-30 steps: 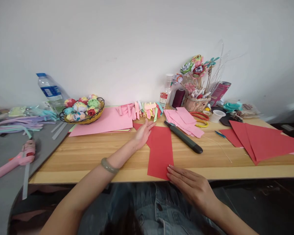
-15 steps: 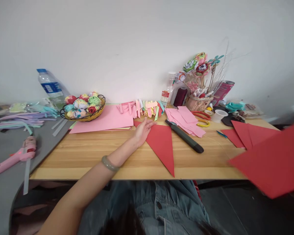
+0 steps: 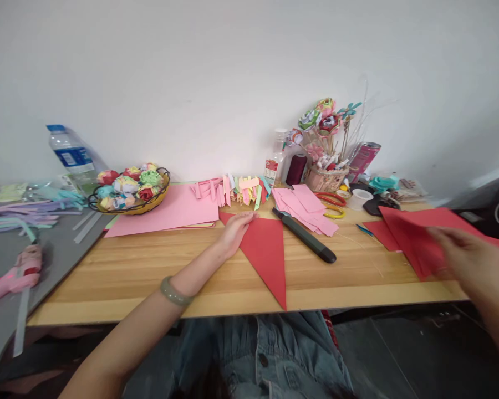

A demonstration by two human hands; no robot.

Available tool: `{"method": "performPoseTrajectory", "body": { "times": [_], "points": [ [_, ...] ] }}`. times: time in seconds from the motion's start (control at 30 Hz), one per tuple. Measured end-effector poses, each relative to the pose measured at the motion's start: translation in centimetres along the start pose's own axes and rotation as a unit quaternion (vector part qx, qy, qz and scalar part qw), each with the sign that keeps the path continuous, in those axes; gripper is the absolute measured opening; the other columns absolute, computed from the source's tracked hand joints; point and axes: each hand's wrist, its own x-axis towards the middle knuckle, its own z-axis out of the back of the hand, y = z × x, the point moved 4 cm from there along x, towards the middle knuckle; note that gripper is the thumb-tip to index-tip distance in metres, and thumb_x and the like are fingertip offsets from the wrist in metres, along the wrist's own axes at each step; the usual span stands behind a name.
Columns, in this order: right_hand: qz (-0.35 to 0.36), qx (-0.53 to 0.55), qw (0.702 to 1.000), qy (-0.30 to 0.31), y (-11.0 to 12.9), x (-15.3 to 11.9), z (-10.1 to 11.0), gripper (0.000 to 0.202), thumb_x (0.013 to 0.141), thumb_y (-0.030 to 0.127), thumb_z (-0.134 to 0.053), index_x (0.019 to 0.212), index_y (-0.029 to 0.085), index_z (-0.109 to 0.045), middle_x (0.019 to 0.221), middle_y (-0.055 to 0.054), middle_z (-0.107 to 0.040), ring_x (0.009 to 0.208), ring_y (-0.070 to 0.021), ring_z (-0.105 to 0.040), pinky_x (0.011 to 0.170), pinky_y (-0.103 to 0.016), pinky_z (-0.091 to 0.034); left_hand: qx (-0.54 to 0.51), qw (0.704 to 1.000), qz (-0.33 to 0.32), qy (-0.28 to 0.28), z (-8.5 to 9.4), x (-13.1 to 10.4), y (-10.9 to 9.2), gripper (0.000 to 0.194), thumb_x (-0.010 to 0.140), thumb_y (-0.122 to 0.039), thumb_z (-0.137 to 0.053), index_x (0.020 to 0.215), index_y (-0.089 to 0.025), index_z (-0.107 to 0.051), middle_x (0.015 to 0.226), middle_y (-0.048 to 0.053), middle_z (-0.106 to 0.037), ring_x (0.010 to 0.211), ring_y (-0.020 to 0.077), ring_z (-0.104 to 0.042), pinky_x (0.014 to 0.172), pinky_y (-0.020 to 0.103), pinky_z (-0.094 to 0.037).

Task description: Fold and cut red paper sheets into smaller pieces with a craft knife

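A folded red paper triangle (image 3: 266,252) lies on the wooden table, its long point near the front edge. My left hand (image 3: 235,230) rests on its upper left part with the fingers stretched out. On the right, my right hand (image 3: 476,257), slightly blurred, is closed at the edge of a red paper sheet (image 3: 418,235) over other red paper. A smaller red piece (image 3: 380,235) shows at the left of that pile. Beside the triangle, a dark cutter-like tool (image 3: 305,237) lies slanted.
Pink paper pieces (image 3: 305,205) and scissors (image 3: 336,211) lie behind the tool. A basket of paper flowers (image 3: 147,206) sits on pink sheets (image 3: 183,213). At left are a water bottle (image 3: 70,158) and a pink glue gun (image 3: 23,274). A pot of flowers (image 3: 326,178) stands behind.
My right hand has come into view and brought the raised red sheet down and left onto the red pile. My left hand stays on the triangle; the whole view has shifted slightly.
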Motion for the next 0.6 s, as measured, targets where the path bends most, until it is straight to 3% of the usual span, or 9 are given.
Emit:
{"method": "performPoseTrajectory", "body": {
  "times": [0.07, 0.17, 0.23, 0.3, 0.37, 0.43, 0.5, 0.6],
  "points": [
    [-0.014, 0.009, 0.996, 0.083, 1.2, 1.8, -2.7, 0.042, 0.083, 0.043, -0.048, 0.092, 0.010, -0.071, 0.087, -0.015, -0.070, 0.082, -0.0246, -0.065, 0.068, -0.032, -0.047, 0.057, 0.998, -0.011, 0.002, 0.0, -0.3, -0.4, 0.020, 0.069, -0.028, -0.065, 0.085, -0.017, -0.064, 0.101, 0.005, -0.064, 0.113, 0.0203, -0.050, 0.102, 0.033, -0.029],
    [-0.026, -0.004, 0.997, 0.077, 1.5, 1.8, -3.4, 0.041, 0.081, 0.042, -0.050, 0.099, 0.011, -0.070, 0.094, -0.015, -0.070, 0.089, -0.0282, -0.064, 0.070, -0.034, -0.046, 0.263, 0.961, -0.069, 0.050, -0.5, -0.3, -1.7, 0.027, 0.073, -0.030, -0.061, 0.097, -0.018, -0.062, 0.112, 0.007, -0.061, 0.113, 0.0221, -0.050, 0.101, 0.036, -0.031],
    [-0.031, -0.011, 0.998, 0.062, 1.6, 0.2, -2.9, 0.039, 0.081, 0.040, -0.050, 0.101, 0.013, -0.069, 0.097, -0.014, -0.070, 0.089, -0.0277, -0.064, 0.070, -0.034, -0.046, 0.438, 0.884, -0.115, 0.119, -1.2, 0.0, -2.3, 0.035, 0.071, -0.029, -0.064, 0.104, -0.017, -0.061, 0.120, 0.010, -0.056, 0.118, 0.0244, -0.046, 0.103, 0.038, -0.028],
    [-0.006, -0.001, 0.998, 0.068, 2.7, -2.1, -2.5, 0.032, 0.079, 0.039, -0.054, 0.096, 0.017, -0.070, 0.094, -0.011, -0.071, 0.082, -0.0245, -0.066, 0.066, -0.030, -0.047, 0.583, 0.782, -0.131, 0.178, -1.8, 0.5, -2.4, 0.052, 0.065, -0.029, -0.070, 0.114, -0.016, -0.056, 0.132, 0.012, -0.047, 0.128, 0.0284, -0.034, 0.107, 0.041, -0.022],
    [0.098, 0.047, 0.990, 0.089, 5.7, -4.9, -2.5, 0.031, 0.080, 0.041, -0.052, 0.092, 0.019, -0.070, 0.092, -0.009, -0.071, 0.076, -0.0221, -0.067, 0.061, -0.028, -0.050, 0.675, 0.697, -0.112, 0.215, -2.0, 1.1, -2.3, 0.071, 0.061, -0.029, -0.074, 0.125, -0.015, -0.048, 0.139, 0.014, -0.038, 0.132, 0.0308, -0.026, 0.107, 0.043, -0.019],
    [0.224, 0.117, 0.962, 0.108, 9.7, -7.9, -2.7, 0.030, 0.084, 0.040, -0.048, 0.095, 0.020, -0.067, 0.098, -0.007, -0.070, 0.086, -0.0205, -0.066, 0.073, -0.029, -0.052, 0.719, 0.646, -0.085, 0.242, -2.3, 1.6, -2.0, 0.077, 0.062, -0.029, -0.074, 0.130, -0.015, -0.042, 0.139, 0.014, -0.038, 0.128, 0.0303, -0.033, 0.105, 0.041, -0.024],
    [0.302, 0.138, 0.932, 0.144, 13.5, -10.5, -3.2, 0.027, 0.087, 0.034, -0.046, 0.102, 0.021, -0.064, 0.102, -0.006, -0.069, 0.092, -0.0182, -0.065, 0.080, -0.030, -0.052, 0.732, 0.623, -0.079, 0.264, -2.6, 1.7, -1.9, 0.073, 0.064, -0.029, -0.073, 0.129, -0.016, -0.043, 0.135, 0.013, -0.044, 0.123, 0.0281, -0.040, 0.101, 0.036, -0.030],
    [0.372, 0.136, 0.901, 0.179, 17.9, -12.9, -4.0, 0.036, 0.087, 0.033, -0.047, 0.119, 0.019, -0.055, 0.117, -0.009, -0.062, 0.109, -0.0200, -0.056, 0.089, -0.035, -0.049, 0.726, 0.627, -0.084, 0.271, -2.8, 1.7, -1.7, 0.070, 0.063, -0.028, -0.073, 0.126, -0.015, -0.046, 0.123, 0.012, -0.054, 0.115, 0.0274, -0.046, 0.095, 0.035, -0.035]
  ]
}}
